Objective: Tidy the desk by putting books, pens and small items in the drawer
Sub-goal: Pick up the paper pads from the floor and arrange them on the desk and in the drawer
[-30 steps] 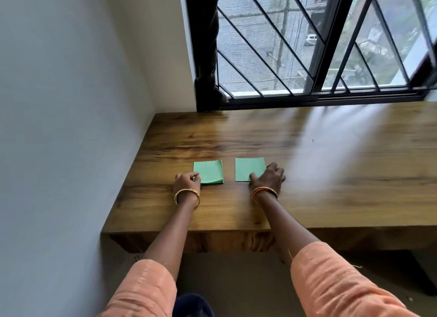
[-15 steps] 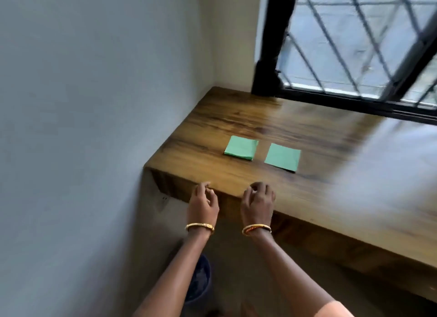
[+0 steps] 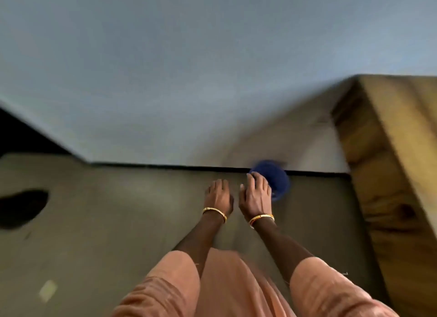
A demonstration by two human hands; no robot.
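Left hand [image 3: 218, 196] and right hand [image 3: 256, 194] mid-frame, fingers loosely extended, holding nothing. Desk [image 3: 387, 165] at right edge; drawer, items unseen. Best steady view, locate drawer first.

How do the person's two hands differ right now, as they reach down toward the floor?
The right hand reaches farther forward, its fingertips overlapping the blurred blue object; the left hand lies short of it, over bare floor. The right hand's fingers look more stretched out, the left hand's more bunched. Whether the right hand touches the blue object is too blurred to tell. Both hold nothing visible, show their backs, and wear a gold bangle.
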